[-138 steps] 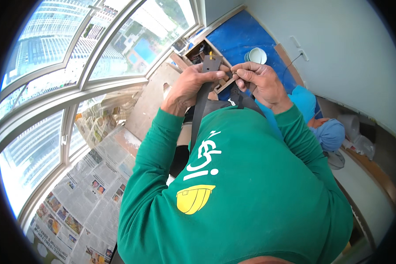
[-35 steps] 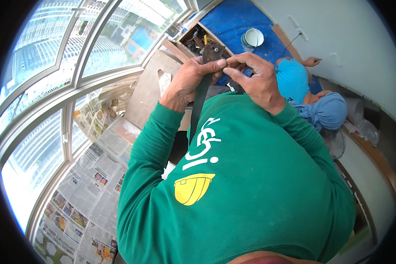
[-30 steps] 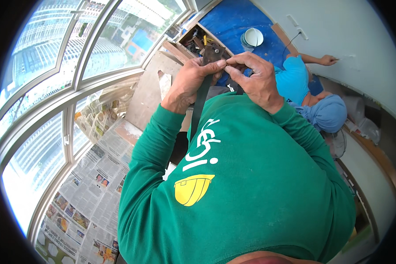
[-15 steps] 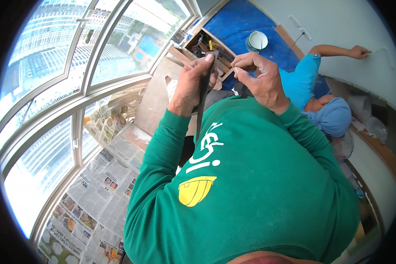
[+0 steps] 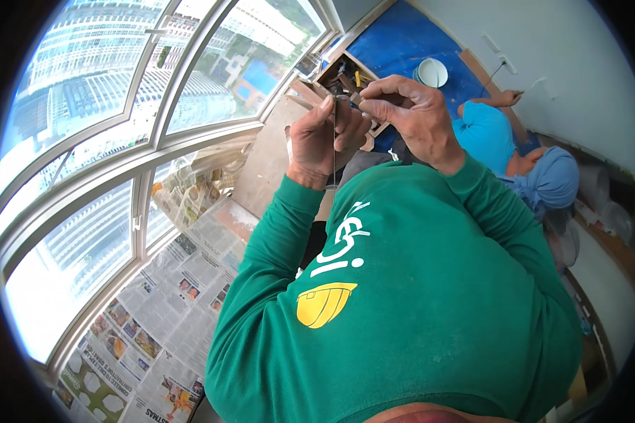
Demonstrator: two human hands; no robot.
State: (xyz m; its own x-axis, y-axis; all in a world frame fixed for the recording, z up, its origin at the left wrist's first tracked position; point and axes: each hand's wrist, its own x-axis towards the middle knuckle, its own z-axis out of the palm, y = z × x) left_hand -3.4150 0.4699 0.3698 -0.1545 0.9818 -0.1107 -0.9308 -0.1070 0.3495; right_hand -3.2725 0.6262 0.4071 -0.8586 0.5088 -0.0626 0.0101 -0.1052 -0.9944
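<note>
In front of my chest, my left hand (image 5: 328, 134) is closed round a long, thin, dark saw blade (image 5: 335, 151). The blade hangs down nearly edge-on, and its edge looks finely toothed. My left thumb is near its upper end. Just to the right, my right hand (image 5: 420, 116) is raised with thumb and forefinger pinched together beside the blade's top. Whatever small thing lies between those fingertips is too small to name.
A wooden box of tools (image 5: 346, 74) stands beyond my hands. Farther off, a white bucket (image 5: 432, 72) sits on blue sheeting (image 5: 388, 42). A co-worker in blue (image 5: 490, 130) reaches toward the wall at right. Windows (image 5: 155, 134) and newspaper sheets (image 5: 155, 303) line the left.
The blade has turned from showing its flat side to nearly edge-on. Both my hands have shifted slightly right in view. The co-worker's hand has come lower and closer to their body.
</note>
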